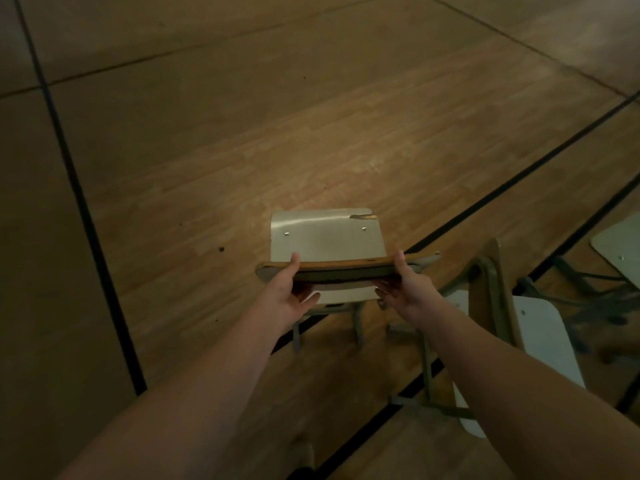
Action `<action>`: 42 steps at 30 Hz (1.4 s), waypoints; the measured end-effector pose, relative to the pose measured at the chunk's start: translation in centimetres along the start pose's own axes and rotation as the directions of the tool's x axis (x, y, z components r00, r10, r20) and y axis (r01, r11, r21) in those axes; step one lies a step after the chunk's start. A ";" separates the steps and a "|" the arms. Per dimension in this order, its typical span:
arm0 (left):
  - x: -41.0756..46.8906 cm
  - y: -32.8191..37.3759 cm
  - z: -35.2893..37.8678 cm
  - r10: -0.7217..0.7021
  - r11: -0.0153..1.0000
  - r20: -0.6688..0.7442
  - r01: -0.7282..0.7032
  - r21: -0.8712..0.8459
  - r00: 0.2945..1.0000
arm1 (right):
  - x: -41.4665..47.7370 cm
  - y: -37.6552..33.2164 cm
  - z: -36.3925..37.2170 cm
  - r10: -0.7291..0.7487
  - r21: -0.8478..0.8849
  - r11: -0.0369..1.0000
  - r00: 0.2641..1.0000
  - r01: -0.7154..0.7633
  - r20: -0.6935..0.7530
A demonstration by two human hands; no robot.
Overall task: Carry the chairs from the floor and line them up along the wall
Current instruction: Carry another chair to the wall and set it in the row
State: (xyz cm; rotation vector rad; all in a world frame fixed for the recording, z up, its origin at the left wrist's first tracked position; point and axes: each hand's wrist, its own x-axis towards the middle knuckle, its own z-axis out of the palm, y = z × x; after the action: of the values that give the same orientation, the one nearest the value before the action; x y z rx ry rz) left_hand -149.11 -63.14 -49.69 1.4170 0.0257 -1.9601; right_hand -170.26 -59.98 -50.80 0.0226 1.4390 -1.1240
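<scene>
My left hand (289,294) and right hand (403,289) clamp the chair (325,237) by its backrest (346,269) ends. Backrest runs 9-to-3, seat toward 12.

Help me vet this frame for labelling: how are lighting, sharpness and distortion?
Head view: dim, warm light, brightest on the floor and the pale seat of the held chair, corners dark; black floor lines bow from wide-angle distortion; left hand and right hand fairly sharp, chair at right softly blurred.
</scene>
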 end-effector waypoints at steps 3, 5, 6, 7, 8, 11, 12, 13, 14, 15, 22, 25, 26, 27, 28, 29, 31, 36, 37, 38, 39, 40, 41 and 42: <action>0.3 3.0 1.9 -0.013 0.999 0.008 0.013 0.029 1.000 | 0.9 -2.3 1.9 -0.018 0.061 0.998 1.000 0.017 0.015; 0.9 4.4 2.9 -0.025 0.998 -0.016 0.026 0.049 1.000 | 1.6 -3.3 2.7 -0.017 0.107 0.994 1.000 0.015 0.022; 1.1 4.9 3.2 -0.028 0.998 -0.019 0.029 0.062 0.999 | 1.9 -3.6 3.0 -0.016 0.137 0.991 1.000 0.012 0.026; 1.4 5.4 3.7 -0.027 0.997 -0.026 0.029 0.077 0.999 | 2.2 -4.0 3.4 -0.018 0.163 0.987 1.000 0.015 0.018; 1.8 6.0 4.0 -0.028 0.996 -0.035 0.031 0.082 0.999 | 2.5 -4.4 3.8 -0.021 0.201 0.980 1.000 0.016 0.019; 2.3 7.8 5.4 -0.044 0.995 -0.059 0.048 0.082 0.997 | 3.1 -5.9 5.1 -0.030 0.249 0.968 1.000 0.027 0.007; 2.3 8.4 6.0 -0.045 0.995 -0.077 0.052 0.088 0.996 | 3.3 -6.5 5.5 -0.034 0.255 0.967 0.999 0.033 0.002; 2.3 9.0 6.6 -0.049 0.994 -0.096 0.058 0.093 0.994 | 3.6 -7.0 5.9 -0.036 0.254 0.966 0.999 0.036 -0.006; 2.4 9.6 7.2 -0.051 0.994 -0.114 0.062 0.095 0.992 | 3.9 -7.7 6.3 -0.029 0.256 0.966 1.000 0.030 -0.006; 2.5 10.4 8.0 -0.047 0.994 -0.126 0.060 0.097 0.991 | 4.2 -8.7 6.9 -0.020 0.252 0.967 1.000 0.021 -0.007; 3.8 13.8 12.5 0.026 0.999 -0.179 -0.017 0.049 0.984 | 6.9 -14.3 9.9 0.089 0.184 0.979 0.996 -0.086 -0.005; 4.3 15.0 14.0 0.037 0.999 -0.220 -0.035 0.013 0.975 | 7.6 -16.1 11.3 0.113 0.145 0.983 0.994 -0.112 -0.002; 4.3 15.3 14.4 0.040 0.999 -0.228 -0.039 0.009 0.973 | 7.8 -16.7 11.7 0.122 0.128 0.984 0.993 -0.120 -0.005; 4.6 15.7 14.9 0.044 0.999 -0.242 -0.043 0.012 0.969 | 8.1 -17.3 12.3 0.137 0.117 0.984 0.991 -0.135 -0.010; 4.8 16.0 15.4 0.046 0.999 -0.256 -0.042 0.020 0.965 | 8.5 -17.9 12.7 0.154 0.117 0.982 0.988 -0.151 -0.017; 5.0 16.2 15.9 0.043 0.999 -0.272 -0.040 0.018 0.961 | 8.7 -18.3 13.1 0.168 0.115 0.980 0.986 -0.165 -0.022; 5.6 17.0 17.2 0.032 0.999 -0.313 -0.037 -0.009 0.949 | 9.3 -19.2 14.0 0.189 0.094 0.978 0.981 -0.184 -0.043; 7.1 20.6 20.3 -0.009 0.999 -0.343 -0.008 -0.050 0.939 | 10.7 -22.0 16.7 0.188 0.071 0.981 0.979 -0.183 -0.079; 7.5 21.2 20.8 -0.007 0.998 -0.347 -0.014 -0.058 0.938 | 11.0 -22.7 17.3 0.196 0.087 0.978 0.977 -0.189 -0.089; 7.9 22.1 21.3 -0.005 0.998 -0.341 -0.016 -0.058 0.940 | 11.4 -23.5 18.1 0.200 0.089 0.977 0.975 -0.192 -0.095; 8.3 22.7 21.7 -0.012 0.997 -0.328 -0.011 -0.070 0.945 | 11.8 -24.1 18.8 0.205 0.082 0.977 0.974 -0.198 -0.095; 8.7 23.6 22.2 -0.024 0.997 -0.315 -0.001 -0.082 0.949 | 12.2 -24.9 19.6 0.213 0.066 0.976 0.972 -0.207 -0.096; 9.2 24.3 22.7 -0.044 0.995 -0.304 0.014 -0.099 0.952 | 12.7 -25.5 20.4 0.219 0.061 0.975 0.970 -0.214 -0.101; 9.8 25.3 23.2 -0.060 0.994 -0.290 0.031 -0.103 0.955 | 13.4 -26.3 21.4 0.230 0.056 0.973 0.967 -0.224 -0.112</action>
State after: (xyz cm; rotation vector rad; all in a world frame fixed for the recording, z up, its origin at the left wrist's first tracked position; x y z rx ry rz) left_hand -155.83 -96.64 -39.23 1.6420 0.2880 -1.7426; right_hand -173.50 -94.84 -40.72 0.2821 1.4748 -0.9771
